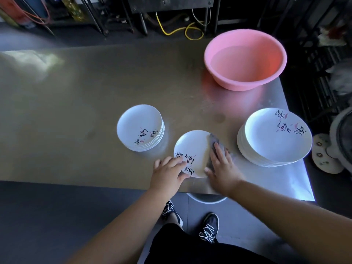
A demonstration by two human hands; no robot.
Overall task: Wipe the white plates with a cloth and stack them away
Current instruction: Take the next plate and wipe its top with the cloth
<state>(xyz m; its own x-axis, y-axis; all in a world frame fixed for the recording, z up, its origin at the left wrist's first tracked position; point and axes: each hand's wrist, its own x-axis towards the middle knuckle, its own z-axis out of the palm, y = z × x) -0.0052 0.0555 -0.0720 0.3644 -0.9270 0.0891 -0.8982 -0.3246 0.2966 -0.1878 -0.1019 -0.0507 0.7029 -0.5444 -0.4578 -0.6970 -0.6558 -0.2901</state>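
Head view: one plate [192,147] lay flat near the front edge of the table [95,92], between left stack [140,126] and right stack [274,136]. Left hand [167,171] lay open, fingers flat on the plate's near-left rim. Right hand [222,164], fingers straight, pressed the cloth [214,141] onto the plate's right side. Basin [245,60] stood behind.

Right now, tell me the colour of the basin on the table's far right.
The basin is plain pink; head view shows it best.
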